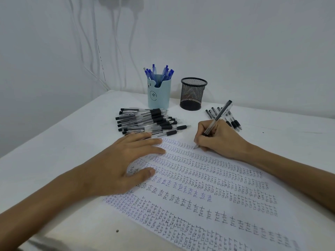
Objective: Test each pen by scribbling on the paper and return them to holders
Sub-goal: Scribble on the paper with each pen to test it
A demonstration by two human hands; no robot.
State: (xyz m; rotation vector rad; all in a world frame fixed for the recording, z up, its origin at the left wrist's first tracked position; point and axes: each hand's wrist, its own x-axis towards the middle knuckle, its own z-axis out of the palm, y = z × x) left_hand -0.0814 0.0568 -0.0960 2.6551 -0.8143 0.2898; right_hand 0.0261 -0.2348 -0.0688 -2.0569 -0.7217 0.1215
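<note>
A sheet of paper covered with rows of the word "test" lies across the table. My right hand grips a clear black pen, its tip touching the paper's far edge. My left hand lies flat on the paper's left part, fingers straight. A pile of black pens sits just beyond my left hand. Several more black pens lie behind my right hand. A light blue holder contains blue pens. Beside it stands a black mesh holder, apparently empty.
The white table meets a white wall at the back. Cables hang down the wall at the left corner. The table's left edge runs diagonally toward me.
</note>
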